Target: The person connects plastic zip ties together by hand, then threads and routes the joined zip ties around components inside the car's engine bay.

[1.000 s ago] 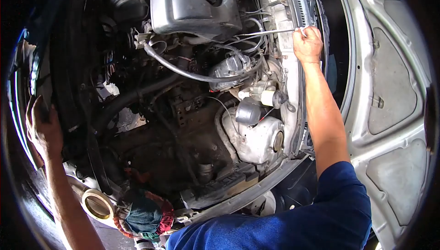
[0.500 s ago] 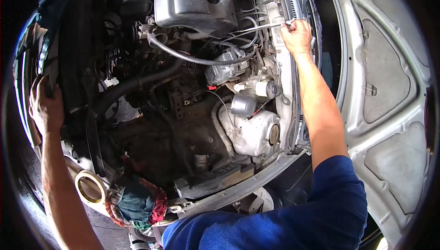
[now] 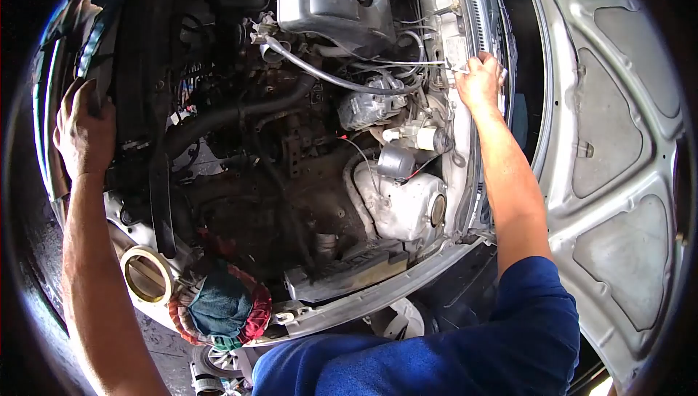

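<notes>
My right hand [image 3: 480, 85] is closed around the end of a thin, pale rod or cable [image 3: 429, 62] above the firewall-side edge of the engine bay. The rod stretches left toward the grey engine cover [image 3: 331, 0]; its exact kind cannot be made out. My left hand [image 3: 83, 131] rests on the car's front edge [image 3: 54, 116], with its thumb and fingers apart over a dark panel. Below the right hand sit a white fluid reservoir [image 3: 414, 138] and a black capped cylinder [image 3: 396, 162].
A raised hood panel [image 3: 611, 134] stands on the right. Hoses, including a curved grey hose [image 3: 327, 78], cross the engine bay. At the lower left lie a roll of tape [image 3: 147, 277] and a bundled green and red cloth [image 3: 222, 305]. A fender edge [image 3: 349, 320] runs along the bottom.
The camera view has shifted, so the engine bay appears farther right. My right hand stays closed on the rod and my left hand stays on the front edge.
</notes>
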Action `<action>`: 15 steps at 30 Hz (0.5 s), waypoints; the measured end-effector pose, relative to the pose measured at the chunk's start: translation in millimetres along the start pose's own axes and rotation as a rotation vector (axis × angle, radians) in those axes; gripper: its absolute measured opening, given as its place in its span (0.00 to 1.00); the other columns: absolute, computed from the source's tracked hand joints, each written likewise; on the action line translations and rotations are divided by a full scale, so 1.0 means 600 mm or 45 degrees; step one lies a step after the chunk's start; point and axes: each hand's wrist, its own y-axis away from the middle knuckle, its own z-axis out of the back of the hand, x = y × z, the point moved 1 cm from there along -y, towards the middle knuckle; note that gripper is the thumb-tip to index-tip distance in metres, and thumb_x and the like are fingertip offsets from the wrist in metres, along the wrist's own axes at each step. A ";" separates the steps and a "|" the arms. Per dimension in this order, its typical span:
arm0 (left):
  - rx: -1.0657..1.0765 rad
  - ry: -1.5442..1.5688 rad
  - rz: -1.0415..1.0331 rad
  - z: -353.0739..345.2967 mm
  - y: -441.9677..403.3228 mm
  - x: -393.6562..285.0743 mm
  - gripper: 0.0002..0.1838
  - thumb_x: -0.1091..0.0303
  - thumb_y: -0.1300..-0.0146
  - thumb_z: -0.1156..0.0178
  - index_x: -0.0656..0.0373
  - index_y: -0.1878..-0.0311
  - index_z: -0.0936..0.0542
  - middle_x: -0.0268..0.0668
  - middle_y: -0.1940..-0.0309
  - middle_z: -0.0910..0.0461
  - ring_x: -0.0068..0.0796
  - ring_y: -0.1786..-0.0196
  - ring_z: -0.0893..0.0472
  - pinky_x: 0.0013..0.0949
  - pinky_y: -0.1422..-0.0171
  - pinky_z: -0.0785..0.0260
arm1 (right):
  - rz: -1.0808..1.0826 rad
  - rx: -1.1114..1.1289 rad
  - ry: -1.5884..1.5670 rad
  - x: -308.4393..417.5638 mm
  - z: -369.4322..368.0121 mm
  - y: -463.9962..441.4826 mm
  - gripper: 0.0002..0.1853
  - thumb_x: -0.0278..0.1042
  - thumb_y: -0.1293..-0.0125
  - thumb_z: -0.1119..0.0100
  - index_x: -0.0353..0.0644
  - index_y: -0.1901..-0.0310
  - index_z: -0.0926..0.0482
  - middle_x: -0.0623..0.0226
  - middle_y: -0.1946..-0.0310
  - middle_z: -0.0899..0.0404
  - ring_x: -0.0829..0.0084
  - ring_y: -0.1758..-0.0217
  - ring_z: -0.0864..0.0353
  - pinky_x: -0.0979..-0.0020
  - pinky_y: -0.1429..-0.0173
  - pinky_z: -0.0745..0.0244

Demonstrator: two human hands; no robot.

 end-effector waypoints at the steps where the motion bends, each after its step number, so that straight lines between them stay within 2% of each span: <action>1: -0.005 -0.002 -0.006 0.001 0.000 -0.002 0.24 0.56 0.39 0.38 0.42 0.38 0.25 0.32 0.37 0.28 0.37 0.36 0.28 0.43 0.35 0.35 | -0.001 -0.003 0.002 -0.007 -0.004 -0.001 0.12 0.35 0.46 0.34 0.38 0.63 0.20 0.54 0.43 0.29 0.51 0.37 0.32 0.53 0.33 0.37; 3: -0.003 -0.005 -0.003 0.000 0.000 -0.002 0.24 0.56 0.39 0.38 0.42 0.38 0.26 0.31 0.37 0.28 0.38 0.35 0.28 0.44 0.35 0.35 | -0.110 -0.121 -0.335 -0.033 -0.030 -0.001 0.11 0.37 0.45 0.37 0.40 0.64 0.19 0.54 0.47 0.25 0.54 0.41 0.27 0.57 0.36 0.33; 4: 0.001 -0.012 -0.002 0.000 0.000 -0.002 0.24 0.55 0.39 0.38 0.42 0.38 0.26 0.31 0.37 0.28 0.38 0.35 0.29 0.45 0.35 0.36 | -0.053 -0.213 -0.430 -0.045 -0.041 0.002 0.11 0.35 0.42 0.40 0.40 0.60 0.18 0.54 0.49 0.24 0.55 0.43 0.25 0.60 0.38 0.31; 5: -0.009 -0.015 -0.010 0.002 0.000 -0.002 0.24 0.55 0.39 0.38 0.42 0.38 0.26 0.31 0.37 0.28 0.38 0.35 0.29 0.45 0.35 0.36 | -0.064 -0.220 -0.435 -0.065 -0.049 0.006 0.11 0.35 0.42 0.40 0.40 0.60 0.18 0.54 0.49 0.24 0.55 0.43 0.25 0.60 0.38 0.31; 7: 0.014 -0.013 -0.010 0.002 0.000 -0.003 0.24 0.54 0.39 0.38 0.44 0.39 0.25 0.32 0.36 0.28 0.38 0.35 0.29 0.46 0.35 0.37 | -0.005 -0.167 -0.770 -0.074 -0.036 0.025 0.11 0.32 0.39 0.43 0.39 0.57 0.18 0.55 0.49 0.23 0.56 0.44 0.24 0.61 0.39 0.29; 11: -0.030 0.040 -0.048 0.005 0.001 -0.006 0.24 0.57 0.42 0.38 0.45 0.41 0.24 0.32 0.36 0.29 0.39 0.35 0.30 0.46 0.33 0.39 | -0.074 -0.232 -0.821 -0.088 -0.035 0.076 0.10 0.31 0.35 0.45 0.36 0.57 0.20 0.53 0.52 0.22 0.56 0.47 0.22 0.62 0.41 0.28; 12: 0.018 0.068 -0.033 0.003 0.000 -0.002 0.24 0.57 0.41 0.38 0.46 0.40 0.25 0.33 0.36 0.29 0.40 0.35 0.30 0.46 0.33 0.39 | 0.021 -0.326 -0.727 -0.086 -0.043 0.083 0.09 0.31 0.35 0.45 0.35 0.58 0.20 0.53 0.52 0.23 0.56 0.48 0.22 0.63 0.43 0.27; 15: 0.003 0.033 -0.035 0.000 0.001 -0.002 0.25 0.58 0.41 0.38 0.46 0.40 0.25 0.34 0.36 0.29 0.41 0.34 0.30 0.46 0.33 0.39 | 0.016 -0.537 -0.570 -0.080 -0.053 0.080 0.07 0.31 0.37 0.43 0.36 0.62 0.21 0.54 0.52 0.23 0.52 0.47 0.25 0.57 0.41 0.32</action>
